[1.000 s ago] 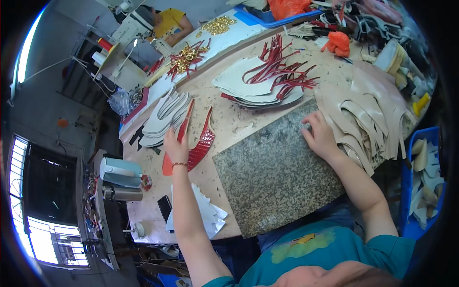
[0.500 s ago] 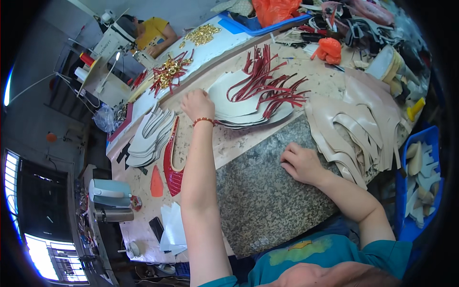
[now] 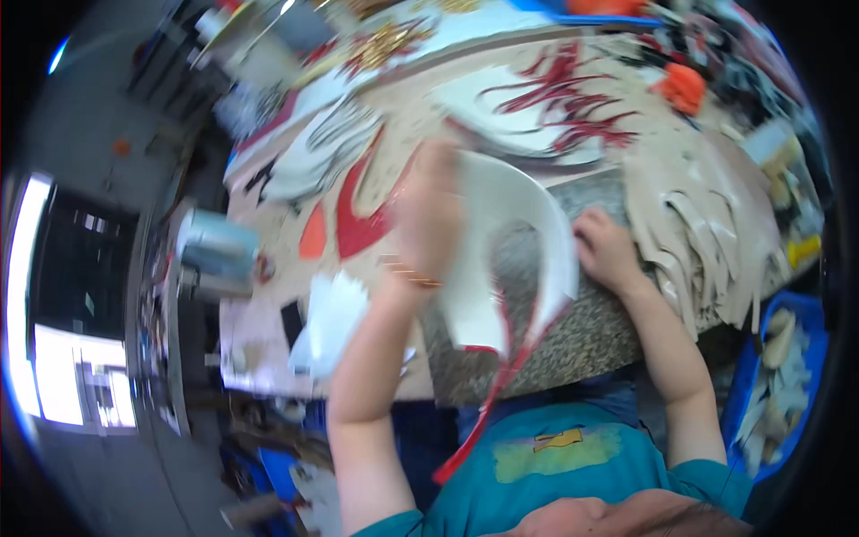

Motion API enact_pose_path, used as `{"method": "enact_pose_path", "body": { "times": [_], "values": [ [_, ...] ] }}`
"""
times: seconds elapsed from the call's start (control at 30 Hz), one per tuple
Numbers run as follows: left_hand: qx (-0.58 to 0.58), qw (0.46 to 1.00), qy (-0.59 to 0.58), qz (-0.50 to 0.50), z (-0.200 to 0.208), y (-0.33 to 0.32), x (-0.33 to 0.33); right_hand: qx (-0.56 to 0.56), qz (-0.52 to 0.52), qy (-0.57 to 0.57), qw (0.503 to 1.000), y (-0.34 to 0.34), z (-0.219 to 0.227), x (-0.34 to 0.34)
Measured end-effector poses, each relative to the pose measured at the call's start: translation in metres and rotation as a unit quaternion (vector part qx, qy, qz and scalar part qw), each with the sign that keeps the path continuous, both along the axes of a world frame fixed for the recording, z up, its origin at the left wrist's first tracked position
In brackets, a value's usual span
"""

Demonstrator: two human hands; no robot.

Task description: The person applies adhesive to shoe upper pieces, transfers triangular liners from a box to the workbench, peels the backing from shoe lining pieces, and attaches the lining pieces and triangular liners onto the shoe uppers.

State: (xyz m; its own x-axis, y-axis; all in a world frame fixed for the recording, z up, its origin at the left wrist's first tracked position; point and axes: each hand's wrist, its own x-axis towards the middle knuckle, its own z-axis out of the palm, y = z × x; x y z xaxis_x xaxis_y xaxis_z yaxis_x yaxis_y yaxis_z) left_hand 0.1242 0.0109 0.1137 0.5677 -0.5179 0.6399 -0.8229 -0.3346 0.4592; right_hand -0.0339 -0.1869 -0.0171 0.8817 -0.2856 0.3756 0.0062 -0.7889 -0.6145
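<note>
My left hand [image 3: 431, 210], smeared by motion, is closed on the left side of a white U-shaped shoe upper piece [image 3: 532, 192] with red edging. A narrow red strip [image 3: 488, 403] hangs from the piece toward my shirt. Held above the speckled stone slab [image 3: 582, 336], the piece shows the stone through its cutout. My right hand [image 3: 604, 251] is at the piece's right edge, fingers curled; whether they touch it I cannot tell. Beyond lies the stack of white pieces [image 3: 465, 98] with red strips [image 3: 559, 89] on top.
Left of the slab are a red U-shaped piece [image 3: 358, 210], an orange piece [image 3: 313, 234], another white stack [image 3: 318, 152] and white sheets [image 3: 329, 322]. Beige cut pieces [image 3: 707, 215] lie to the right, above a blue bin [image 3: 812, 358]. A light-blue jug [image 3: 215, 242] stands far left.
My left hand has come back from the white stack toward me, bringing a white upper piece with a red strip over the slab. My right hand stays over the slab. The view has shifted.
</note>
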Motion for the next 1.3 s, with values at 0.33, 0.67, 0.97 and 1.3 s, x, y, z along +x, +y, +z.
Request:
{"method": "enact_pose_path", "body": {
  "times": [0.33, 0.67, 0.97, 1.3],
  "values": [
    [0.12, 0.969, 0.168, 0.134, -0.096, 0.201, -0.043, 0.046, 0.082, 0.16, 0.983, 0.003, 0.08, -0.001],
    [0.301, 0.918, 0.109, 0.233, -0.121, 0.292, -0.028, -0.098, 0.442, 0.091, 0.887, 0.174, 0.111, 0.019],
    [0.087, 0.97, -0.228, -0.001, -0.022, 0.164, -0.07, 0.558, 0.329, 0.217, 0.731, 0.095, 0.13, 0.036],
    [-0.159, 0.77, 0.606, -0.12, -0.088, 0.097, -0.103, 0.676, 0.186, 0.167, 0.693, 0.05, 0.062, -0.032]
  ]
}}
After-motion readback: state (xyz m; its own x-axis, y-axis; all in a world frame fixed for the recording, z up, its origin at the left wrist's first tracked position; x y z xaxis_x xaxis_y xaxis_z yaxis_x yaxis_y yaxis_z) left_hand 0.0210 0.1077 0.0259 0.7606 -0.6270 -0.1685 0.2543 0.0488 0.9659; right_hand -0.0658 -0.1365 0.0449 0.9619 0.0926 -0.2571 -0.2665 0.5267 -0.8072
